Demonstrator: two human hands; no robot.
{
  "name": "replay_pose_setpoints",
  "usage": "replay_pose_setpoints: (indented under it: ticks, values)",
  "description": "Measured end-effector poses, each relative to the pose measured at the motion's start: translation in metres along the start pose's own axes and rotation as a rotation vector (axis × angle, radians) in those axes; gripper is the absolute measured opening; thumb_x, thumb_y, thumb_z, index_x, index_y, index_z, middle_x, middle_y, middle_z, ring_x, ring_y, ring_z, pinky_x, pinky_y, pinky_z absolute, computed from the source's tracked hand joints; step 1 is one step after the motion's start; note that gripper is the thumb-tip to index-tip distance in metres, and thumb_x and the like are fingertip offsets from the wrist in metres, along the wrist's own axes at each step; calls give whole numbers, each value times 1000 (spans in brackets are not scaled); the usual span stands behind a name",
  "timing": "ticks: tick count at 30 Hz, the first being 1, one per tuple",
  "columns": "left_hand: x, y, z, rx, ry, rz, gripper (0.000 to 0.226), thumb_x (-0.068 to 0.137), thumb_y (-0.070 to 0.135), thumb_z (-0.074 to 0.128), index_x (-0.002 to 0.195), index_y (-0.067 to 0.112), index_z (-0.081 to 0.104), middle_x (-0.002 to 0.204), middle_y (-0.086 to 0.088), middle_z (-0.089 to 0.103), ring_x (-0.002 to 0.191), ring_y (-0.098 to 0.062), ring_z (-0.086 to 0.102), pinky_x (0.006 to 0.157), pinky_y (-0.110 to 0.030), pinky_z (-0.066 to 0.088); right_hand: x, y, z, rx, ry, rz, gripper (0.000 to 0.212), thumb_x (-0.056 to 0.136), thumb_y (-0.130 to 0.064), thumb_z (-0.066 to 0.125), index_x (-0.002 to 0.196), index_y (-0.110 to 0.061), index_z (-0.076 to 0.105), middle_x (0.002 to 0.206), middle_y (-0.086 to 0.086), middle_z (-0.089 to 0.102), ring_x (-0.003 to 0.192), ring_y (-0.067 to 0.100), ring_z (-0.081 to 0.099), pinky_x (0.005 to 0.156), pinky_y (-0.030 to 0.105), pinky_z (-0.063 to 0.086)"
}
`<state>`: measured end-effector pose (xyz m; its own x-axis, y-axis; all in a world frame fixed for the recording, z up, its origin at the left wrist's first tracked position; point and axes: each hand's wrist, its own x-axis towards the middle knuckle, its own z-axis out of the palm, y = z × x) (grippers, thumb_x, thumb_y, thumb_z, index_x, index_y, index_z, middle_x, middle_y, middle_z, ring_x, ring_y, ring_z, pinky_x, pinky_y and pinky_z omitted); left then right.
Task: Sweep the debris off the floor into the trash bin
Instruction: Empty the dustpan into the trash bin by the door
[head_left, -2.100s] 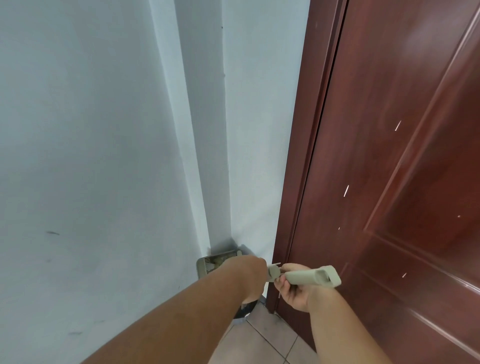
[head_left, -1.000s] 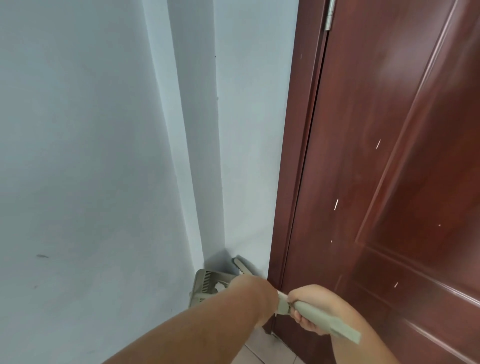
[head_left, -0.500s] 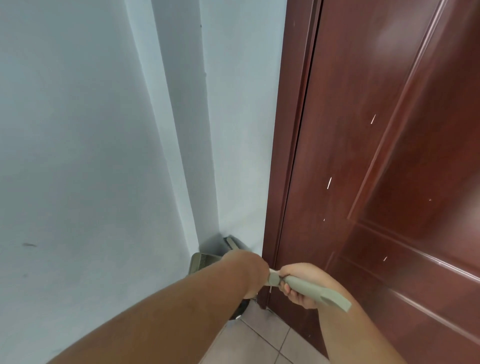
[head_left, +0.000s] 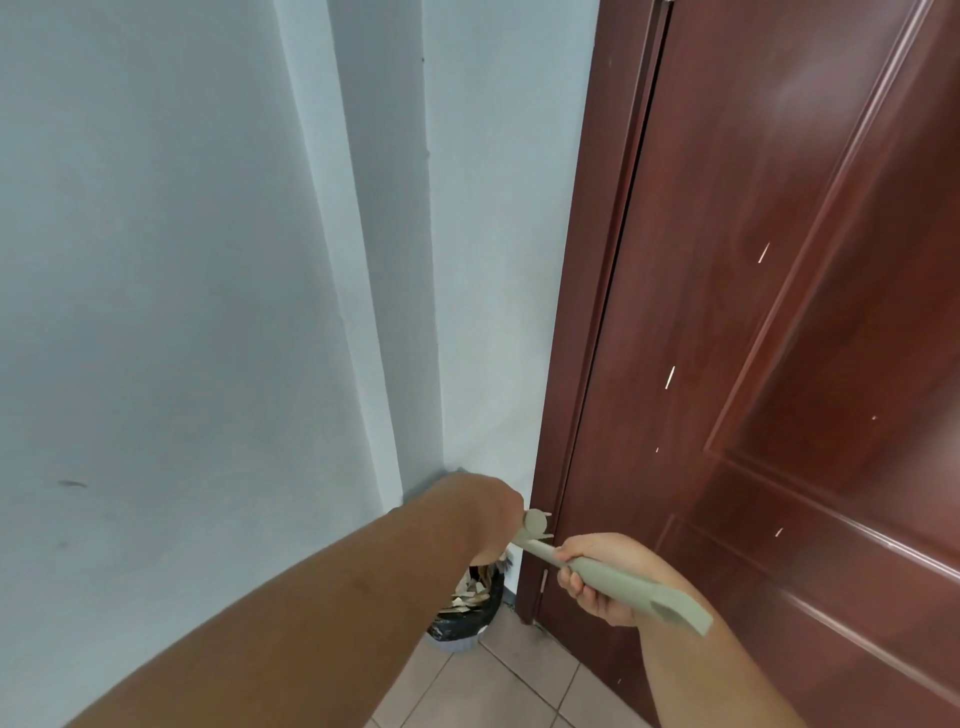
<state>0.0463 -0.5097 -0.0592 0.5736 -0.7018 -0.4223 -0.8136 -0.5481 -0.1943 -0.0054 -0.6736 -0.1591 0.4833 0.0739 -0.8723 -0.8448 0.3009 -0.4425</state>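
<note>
My left hand (head_left: 480, 519) reaches across to the wall corner, its fingers hidden behind the wrist. A short grey-green handle stub (head_left: 535, 522) pokes out beside it; the dustpan itself is out of sight behind my forearm. My right hand (head_left: 597, 577) is closed around a grey-green brush handle (head_left: 639, 590) that slants toward the left hand. Just below both hands stands the trash bin (head_left: 460, 631), lined with a black bag. Pale paper scraps (head_left: 470, 592) lie inside it.
A dark red wooden door (head_left: 779, 364) and its frame (head_left: 587, 364) fill the right side, close to my right hand. Pale blue-grey walls (head_left: 182, 312) form the corner behind the bin. Beige floor tiles (head_left: 493, 691) show at the bottom.
The dustpan seen above the corner earlier is now hidden behind my left wrist. The bin with scraps has come into view beneath the hands. My right hand has stayed closed on the handle.
</note>
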Motion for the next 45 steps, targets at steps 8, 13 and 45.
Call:
replay_pose_setpoints:
  ticks: [8, 13, 45]
  values:
    - [8, -9, -7, -74, 68, -74, 25, 88, 8, 51, 113, 6, 56, 96, -9, 61, 74, -20, 48, 62, -30, 36, -16, 7, 19, 19, 41, -65, 13, 89, -13, 56, 79, -4, 53, 49, 3, 54, 32, 8, 52, 30, 14, 42]
    - [13, -13, -7, -105, 43, -87, 25, 86, 5, 52, 111, 5, 57, 80, -4, 51, 73, -19, 49, 65, -29, 39, -26, 10, 12, 153, -9, -93, 16, 90, -11, 55, 76, -4, 51, 50, 4, 52, 30, 9, 50, 27, 14, 40]
    - [49, -74, 29, -1207, -596, -235, 24, 88, 30, 52, 74, 12, 49, 66, -1, 50, 57, -14, 52, 63, -23, 45, 44, -29, 63, 448, -123, -81, 14, 90, -4, 51, 77, 0, 52, 41, 13, 52, 27, 17, 54, 25, 19, 43]
